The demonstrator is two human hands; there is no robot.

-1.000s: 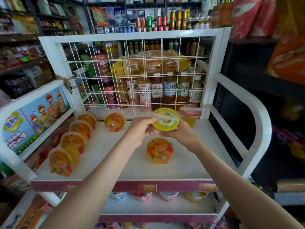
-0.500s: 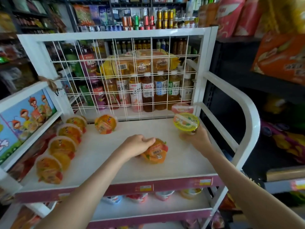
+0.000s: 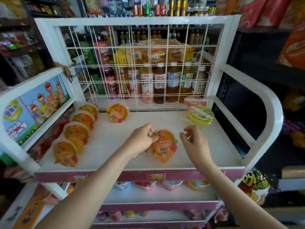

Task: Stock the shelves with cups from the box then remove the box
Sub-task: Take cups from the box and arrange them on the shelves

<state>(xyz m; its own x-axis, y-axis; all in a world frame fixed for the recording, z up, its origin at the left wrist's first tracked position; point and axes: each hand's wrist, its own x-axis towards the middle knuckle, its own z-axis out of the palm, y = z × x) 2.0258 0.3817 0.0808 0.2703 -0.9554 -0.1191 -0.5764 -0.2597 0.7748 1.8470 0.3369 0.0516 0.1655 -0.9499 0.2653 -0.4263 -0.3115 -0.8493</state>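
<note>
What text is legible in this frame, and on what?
"果之茶": two pale-label bottles behind the grid.
"Mo", rest unclear: pink bottle.
Too blurred or small to read: cup lids, price tags, poster, cans, other bottle labels.

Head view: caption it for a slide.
Left hand pinches an orange cup on the shelf; right hand hangs open nearby.

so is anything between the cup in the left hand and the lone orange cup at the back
Nothing visible: only bare shelf lies between the held cup, pinched by the left hand, and the lone orange cup.
</note>
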